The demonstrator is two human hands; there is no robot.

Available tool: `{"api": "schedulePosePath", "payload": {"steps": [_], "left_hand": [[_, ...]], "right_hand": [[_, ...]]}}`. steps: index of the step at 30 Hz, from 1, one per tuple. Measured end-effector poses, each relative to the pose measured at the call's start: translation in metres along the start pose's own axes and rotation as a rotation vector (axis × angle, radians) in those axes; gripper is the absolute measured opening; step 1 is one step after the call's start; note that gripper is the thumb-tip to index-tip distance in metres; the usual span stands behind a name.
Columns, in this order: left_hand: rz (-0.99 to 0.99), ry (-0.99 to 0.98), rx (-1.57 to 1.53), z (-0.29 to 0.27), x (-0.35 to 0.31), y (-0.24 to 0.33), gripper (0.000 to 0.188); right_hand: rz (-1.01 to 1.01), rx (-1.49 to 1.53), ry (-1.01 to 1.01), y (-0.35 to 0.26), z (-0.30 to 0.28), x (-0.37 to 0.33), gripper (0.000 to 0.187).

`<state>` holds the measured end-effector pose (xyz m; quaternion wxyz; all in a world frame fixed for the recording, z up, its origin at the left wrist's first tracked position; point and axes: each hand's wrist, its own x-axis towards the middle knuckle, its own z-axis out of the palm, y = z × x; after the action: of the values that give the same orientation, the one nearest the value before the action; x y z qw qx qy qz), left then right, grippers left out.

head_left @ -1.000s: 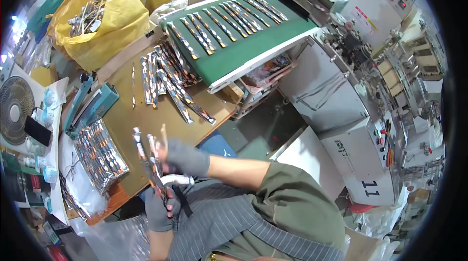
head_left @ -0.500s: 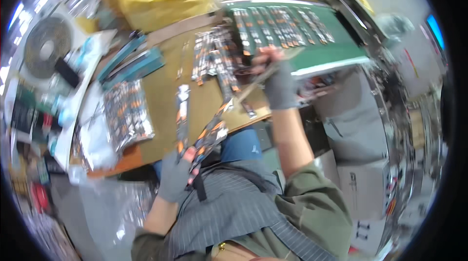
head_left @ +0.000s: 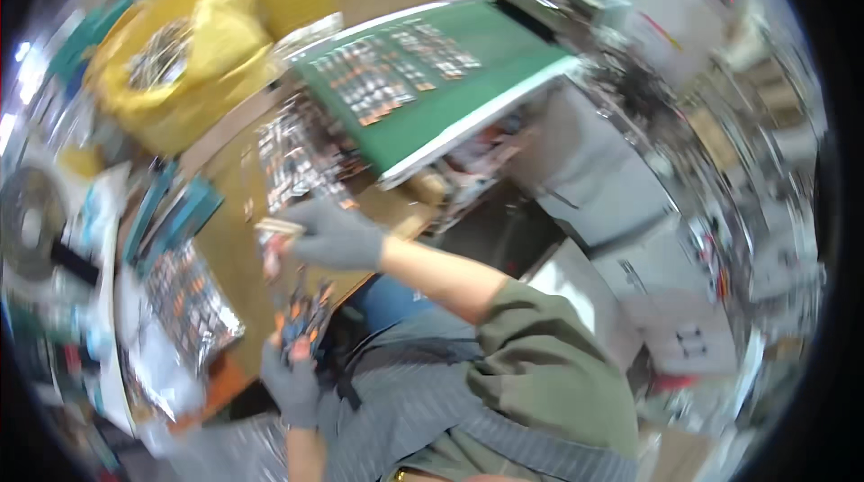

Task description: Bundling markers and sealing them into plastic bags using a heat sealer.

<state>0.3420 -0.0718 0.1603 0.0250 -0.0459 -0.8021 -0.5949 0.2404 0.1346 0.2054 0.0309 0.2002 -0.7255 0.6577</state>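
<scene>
My left hand [head_left: 292, 387], in a grey glove with bare fingertips, is closed round a bunch of slim dark-and-orange packets [head_left: 308, 309] close to my apron. Their tops fan upward. Just above and beyond it is my right hand [head_left: 333, 234], gloved the same way, its fingers closed on a pale stick [head_left: 281, 227], which is blurred and seen almost end-on. Beyond the right hand, a heap of similar packets [head_left: 292, 158] lies on the brown table [head_left: 232, 167]. More packets [head_left: 360, 77] lie in rows on the green conveyor belt [head_left: 427, 113].
A clear bag of packets [head_left: 193, 297] lies at the table's left, beside a teal device [head_left: 184, 221]. Far left stands a fan [head_left: 31, 221]. A yellow sack [head_left: 171, 104] holding thin sticks stands behind the table. Grey cabinets [head_left: 585, 176] stand right.
My view has turned to the right. My right hand has come back from the belt's near edge toward my left hand, with the pale stick still in it. The left keeps its packets.
</scene>
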Motion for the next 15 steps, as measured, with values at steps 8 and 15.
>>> {"api": "schedulePosePath", "payload": {"steps": [8, 15], "left_hand": [[-0.158, -0.008, -0.087, 0.003, -0.001, 0.002, 0.033], [-0.163, 0.02, -0.054, -0.007, 0.001, 0.001, 0.03]], "right_hand": [[0.046, -0.32, 0.063, -0.021, -0.009, -0.016, 0.033], [-0.07, -0.071, 0.234, -0.031, -0.01, -0.02, 0.038]]}}
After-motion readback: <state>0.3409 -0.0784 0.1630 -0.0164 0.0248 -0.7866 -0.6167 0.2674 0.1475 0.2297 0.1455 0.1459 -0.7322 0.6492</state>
